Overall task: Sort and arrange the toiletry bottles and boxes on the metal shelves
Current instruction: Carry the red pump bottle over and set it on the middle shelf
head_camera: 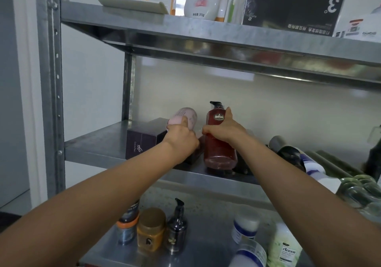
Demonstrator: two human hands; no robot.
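On the middle shelf [92, 147], bare metal runs along the left near edge, left of the dark box [142, 141]. The centre is obstructed by the dark box, the pink bottle [185, 115] above it and the upright red pump bottle [218, 143]. Lying bottles [288, 155] crowd the right; above them the space is open to the upper shelf [185, 31].
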